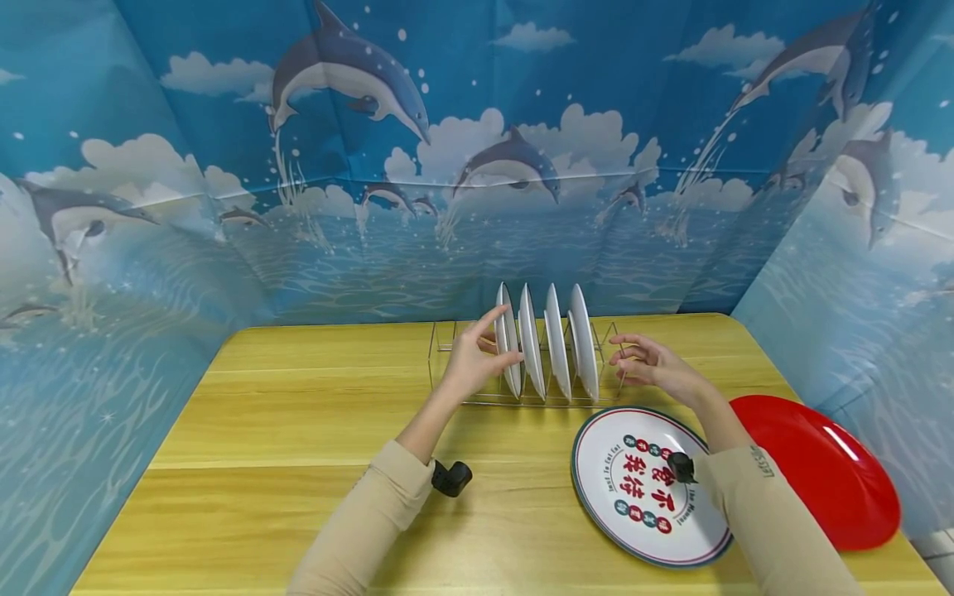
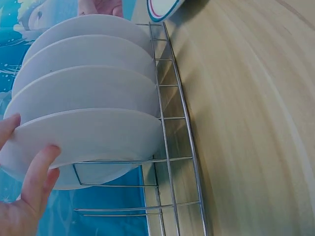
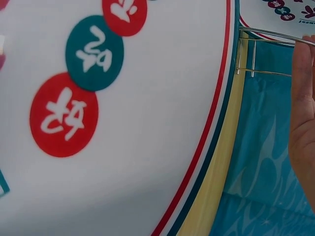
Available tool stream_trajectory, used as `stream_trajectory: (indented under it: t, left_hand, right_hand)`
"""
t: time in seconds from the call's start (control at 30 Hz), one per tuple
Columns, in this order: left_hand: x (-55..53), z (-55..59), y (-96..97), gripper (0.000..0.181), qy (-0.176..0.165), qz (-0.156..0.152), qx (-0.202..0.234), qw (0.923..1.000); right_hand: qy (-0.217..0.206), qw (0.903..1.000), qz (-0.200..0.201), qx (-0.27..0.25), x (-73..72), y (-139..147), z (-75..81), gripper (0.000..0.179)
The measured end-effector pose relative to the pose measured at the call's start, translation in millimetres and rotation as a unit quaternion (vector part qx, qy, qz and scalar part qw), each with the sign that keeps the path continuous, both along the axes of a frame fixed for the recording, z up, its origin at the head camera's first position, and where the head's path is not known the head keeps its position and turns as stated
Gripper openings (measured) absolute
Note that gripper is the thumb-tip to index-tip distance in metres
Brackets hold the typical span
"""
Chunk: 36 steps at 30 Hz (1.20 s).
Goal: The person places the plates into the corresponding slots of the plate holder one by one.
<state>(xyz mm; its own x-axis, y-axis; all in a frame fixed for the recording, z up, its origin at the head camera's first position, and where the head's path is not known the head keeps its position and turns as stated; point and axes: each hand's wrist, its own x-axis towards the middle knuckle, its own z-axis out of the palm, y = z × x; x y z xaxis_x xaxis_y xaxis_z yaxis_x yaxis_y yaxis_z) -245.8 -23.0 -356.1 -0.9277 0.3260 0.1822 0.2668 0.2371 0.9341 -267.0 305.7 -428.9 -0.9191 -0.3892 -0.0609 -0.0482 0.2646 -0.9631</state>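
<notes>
Several white plates stand on edge in a metal wire dish rack [image 1: 537,404]. My left hand [image 1: 474,352] is at the leftmost plate [image 1: 507,348], its fingers spread. In the left wrist view, fingertips touch the pale underside of this nearest plate [image 2: 98,132], and another finger reaches its rim. At the rack's right end, my right hand [image 1: 656,368] has loosely bent fingers beside the end wire. The right wrist view catches only part of this hand [image 3: 303,103], with a finger against the rack wire [image 3: 275,34].
A printed plate [image 1: 626,530] with red characters and a dark green rim lies flat before the rack, partly under my right forearm. A red oval tray [image 1: 827,472] lies at the right. The wooden table [image 1: 246,430] meets a dolphin-patterned backdrop [image 1: 373,273] behind the rack.
</notes>
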Motion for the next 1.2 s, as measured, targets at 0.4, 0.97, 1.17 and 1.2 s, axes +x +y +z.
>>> stream_trajectory:
  t: [0.4,0.97,1.17,1.2]
  left_hand:
    - [-9.3,-18.4,-0.3,0.070,0.018,0.005,-0.011,0.9998]
    - [16.8,-61.6,10.0,0.078,0.089,0.056,0.038,0.9937]
    - [45.4,-78.8,21.6,0.062,0.123,0.109,0.111,0.9802]
    - [50.2,-79.9,23.9,0.060,0.115,0.109,0.122,0.9798]
  right_hand:
    - [0.003,1.0000,-0.001,-0.001,-1.1,0,-1.4,0.035]
    - [0.030,0.9974,-0.021,0.063,16.9,-8,20.6,0.057]
    - [0.054,0.9928,-0.072,0.079,49.4,0,36.7,0.058]
    - [0.058,0.9920,-0.081,0.078,56.0,3,36.9,0.058]
